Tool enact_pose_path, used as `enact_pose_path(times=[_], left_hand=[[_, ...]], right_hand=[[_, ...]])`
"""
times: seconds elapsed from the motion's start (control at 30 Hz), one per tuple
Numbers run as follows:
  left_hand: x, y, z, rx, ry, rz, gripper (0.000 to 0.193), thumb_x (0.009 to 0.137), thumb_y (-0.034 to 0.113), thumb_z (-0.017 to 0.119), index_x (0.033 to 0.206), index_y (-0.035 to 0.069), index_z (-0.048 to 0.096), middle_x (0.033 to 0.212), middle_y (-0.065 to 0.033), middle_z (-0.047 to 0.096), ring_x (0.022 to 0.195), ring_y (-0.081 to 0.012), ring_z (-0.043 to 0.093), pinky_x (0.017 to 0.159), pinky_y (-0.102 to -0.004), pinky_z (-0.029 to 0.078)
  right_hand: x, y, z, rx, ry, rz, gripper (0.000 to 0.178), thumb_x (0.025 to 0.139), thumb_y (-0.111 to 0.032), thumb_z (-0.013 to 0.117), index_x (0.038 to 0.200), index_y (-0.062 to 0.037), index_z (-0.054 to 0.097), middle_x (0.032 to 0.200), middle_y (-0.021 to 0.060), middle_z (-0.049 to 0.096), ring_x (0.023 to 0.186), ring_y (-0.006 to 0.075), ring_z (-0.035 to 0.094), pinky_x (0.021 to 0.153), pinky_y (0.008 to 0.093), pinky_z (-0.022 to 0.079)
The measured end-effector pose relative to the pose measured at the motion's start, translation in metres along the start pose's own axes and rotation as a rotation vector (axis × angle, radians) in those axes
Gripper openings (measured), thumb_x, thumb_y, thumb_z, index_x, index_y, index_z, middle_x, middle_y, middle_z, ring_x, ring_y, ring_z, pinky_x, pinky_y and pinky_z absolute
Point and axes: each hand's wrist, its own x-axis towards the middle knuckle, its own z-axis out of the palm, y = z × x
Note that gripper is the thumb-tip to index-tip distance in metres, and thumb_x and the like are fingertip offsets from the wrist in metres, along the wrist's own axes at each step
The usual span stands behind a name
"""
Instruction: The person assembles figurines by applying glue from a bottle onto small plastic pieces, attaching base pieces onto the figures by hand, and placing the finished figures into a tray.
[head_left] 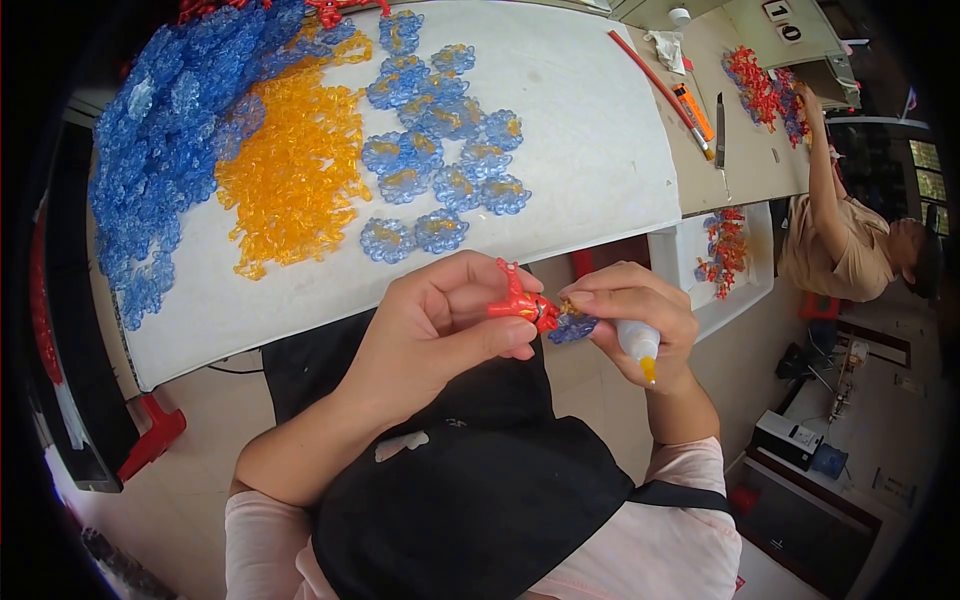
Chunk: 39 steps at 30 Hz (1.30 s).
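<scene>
My left hand (425, 325) pinches a small glossy red figurine (520, 298) between thumb and fingers. Facing it, my right hand (642, 300) grips a translucent blue scalloped piece (572, 328) with a bit of orange on top. That blue piece meets the figurine's end, though I cannot tell whether they are joined. Tucked in the same right hand is a white squeeze bottle (638, 343), its yellow nozzle tilted down. Both hands are in front of the table's near edge, above my black apron (460, 500).
The white-covered table (590, 130) bears a heap of blue pieces (160, 150), an orange pile (295, 170) and several blue-and-orange pieces (440, 120). Farther right lie a red stick (650, 80), an orange box (693, 110) and a cutter knife (720, 130). A white tray (757, 250) holds red pieces; another person (845, 220) works beyond.
</scene>
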Motion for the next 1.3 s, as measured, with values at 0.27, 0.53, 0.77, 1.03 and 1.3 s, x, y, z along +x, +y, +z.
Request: enact_pose_path(times=[0.27,0.53,0.77,1.03,1.3], left_hand=[[0.005,0.004,-0.005,-0.002,-0.034,-0.116,0.016,0.074,-0.001,0.059,0.089,0.0,0.053,0.092,-0.0103,0.057,0.066,-0.0135,0.059,0.061,-0.0235,0.05],[0.007,0.012,-0.002,0.051,-0.052,-0.134,0.019,0.074,0.0,0.06,0.092,-0.001,0.053,0.085,-0.0101,0.06,0.065,-0.0128,0.059,0.06,-0.0225,0.05],[0.008,0.018,-0.001,0.077,-0.104,-0.2,0.022,0.074,0.003,0.061,0.093,-0.002,0.054,0.086,-0.0102,0.059,0.065,-0.0115,0.059,0.059,-0.0224,0.051],[0.011,0.019,-0.004,0.065,-0.125,-0.314,0.024,0.075,0.008,0.06,0.096,-0.002,0.054,0.083,-0.0089,0.059,0.061,-0.0112,0.058,0.058,-0.0208,0.05],[0.016,0.016,-0.008,-0.003,-0.174,-0.419,0.025,0.077,0.01,0.059,0.098,-0.002,0.053,0.083,-0.0094,0.06,0.062,-0.0119,0.059,0.06,-0.0209,0.05]], right_hand=[[0.006,0.001,-0.006,-0.068,-0.086,-0.1,0.024,0.063,0.0,0.067,0.086,-0.0003,0.062,0.082,0.0124,0.061,0.069,0.0215,0.06,0.057,0.0268,0.048],[0.009,0.0,-0.008,0.047,-0.112,-0.029,0.022,0.063,-0.001,0.067,0.085,0.0004,0.062,0.081,0.0129,0.06,0.069,0.0219,0.06,0.057,0.027,0.048],[0.014,-0.002,-0.013,0.04,-0.158,-0.083,0.022,0.063,-0.003,0.067,0.084,0.0001,0.063,0.081,0.0124,0.06,0.069,0.022,0.06,0.056,0.0272,0.048],[0.015,-0.007,-0.013,-0.045,-0.22,-0.144,0.019,0.065,-0.005,0.065,0.083,0.0014,0.062,0.079,0.0146,0.061,0.067,0.0234,0.06,0.057,0.0288,0.048],[0.017,-0.011,-0.017,-0.081,-0.264,-0.147,0.022,0.061,-0.005,0.066,0.081,-0.0002,0.062,0.077,0.0114,0.059,0.064,0.0213,0.058,0.053,0.0275,0.047]])
